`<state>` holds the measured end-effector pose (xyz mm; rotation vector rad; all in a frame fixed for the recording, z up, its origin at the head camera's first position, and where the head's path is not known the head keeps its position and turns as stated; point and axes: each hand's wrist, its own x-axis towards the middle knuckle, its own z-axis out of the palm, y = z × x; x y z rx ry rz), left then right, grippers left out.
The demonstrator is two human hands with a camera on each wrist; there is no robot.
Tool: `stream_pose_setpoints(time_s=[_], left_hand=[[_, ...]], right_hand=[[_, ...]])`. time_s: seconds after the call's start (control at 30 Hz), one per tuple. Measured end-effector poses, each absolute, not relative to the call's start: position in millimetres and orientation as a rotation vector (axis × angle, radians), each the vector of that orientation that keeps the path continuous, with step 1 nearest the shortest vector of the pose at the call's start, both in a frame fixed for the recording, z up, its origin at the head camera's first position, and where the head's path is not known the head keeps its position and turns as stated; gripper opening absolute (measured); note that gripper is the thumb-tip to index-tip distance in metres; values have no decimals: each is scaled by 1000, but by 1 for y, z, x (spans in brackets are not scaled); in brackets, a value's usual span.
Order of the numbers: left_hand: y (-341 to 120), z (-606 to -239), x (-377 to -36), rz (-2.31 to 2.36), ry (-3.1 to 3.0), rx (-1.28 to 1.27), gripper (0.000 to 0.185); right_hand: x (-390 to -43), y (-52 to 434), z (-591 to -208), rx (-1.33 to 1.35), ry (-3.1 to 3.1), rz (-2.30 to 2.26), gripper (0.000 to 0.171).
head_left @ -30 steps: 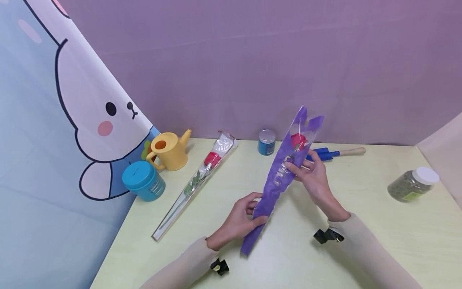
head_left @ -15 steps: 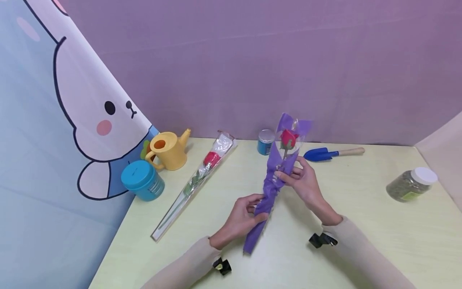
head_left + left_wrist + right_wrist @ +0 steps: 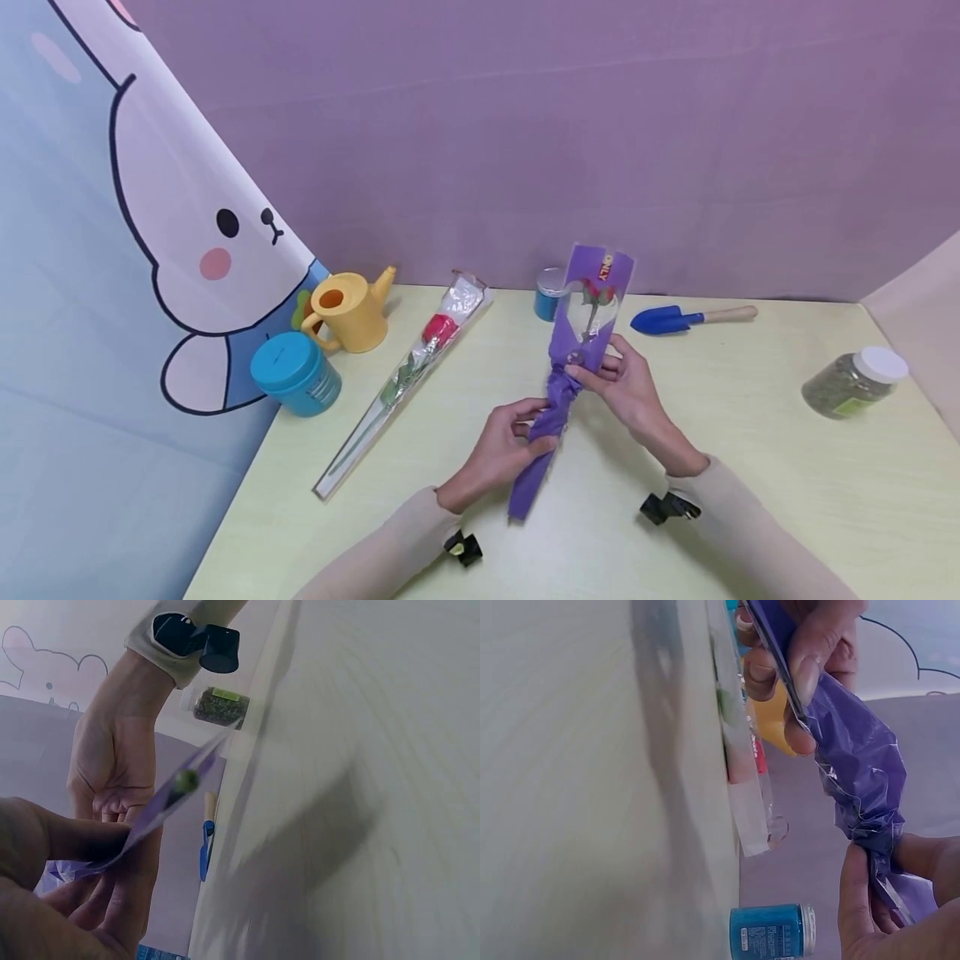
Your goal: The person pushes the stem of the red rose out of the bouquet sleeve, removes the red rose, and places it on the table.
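Observation:
A red rose (image 3: 598, 293) in a purple and clear wrapping sleeve (image 3: 534, 492) is held up off the table, slanting away from me. My left hand (image 3: 501, 450) pinches the lower part between thumb and fingers. Higher up, my right hand (image 3: 632, 396) grips the sleeve just below the flower window, thumb in front. Between the hands the purple film is bunched and creased, as the right wrist view shows on the crumpled sleeve (image 3: 862, 765). In the left wrist view a green stem end (image 3: 186, 781) shows inside the sleeve's lower end.
Another rose (image 3: 438, 330) in a clear sleeve lies to the left. Beyond it stand a yellow watering can (image 3: 352, 315) and a turquoise tub (image 3: 296, 373). A small blue jar (image 3: 549, 300) and a blue trowel (image 3: 667, 320) are at the back. A white-lidded jar (image 3: 855, 383) lies tilted right.
My right hand has slid down and left toward the left hand, bunching the sleeve. The flower end has swung left and turned, now showing its front lettering. My left hand stays nearly in place.

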<state>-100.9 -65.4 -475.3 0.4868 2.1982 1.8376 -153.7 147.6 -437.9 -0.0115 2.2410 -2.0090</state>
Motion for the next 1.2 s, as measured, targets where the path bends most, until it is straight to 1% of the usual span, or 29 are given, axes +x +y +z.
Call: stream_pose_setpoints(time_s=[0.13, 0.4, 0.73, 1.0, 1.2], left_hand=[[-63, -474, -99, 1771, 2215, 507, 48], [-59, -468, -95, 1721, 2237, 544, 46], [-59, -467, -93, 1700, 2216, 546, 46], [-63, -474, -87, 1670, 2169, 533, 45], [-66, -475, -88, 1674, 2175, 538, 43]], right_hand=[[-154, 152, -433, 20, 2256, -2033, 63], [-159, 162, -422, 67, 2294, -2061, 61], [-167, 166, -424, 79, 2327, -2077, 61], [-178, 177, -419, 92, 2327, -2172, 53], [-180, 183, -415, 89, 2270, -2182, 60]])
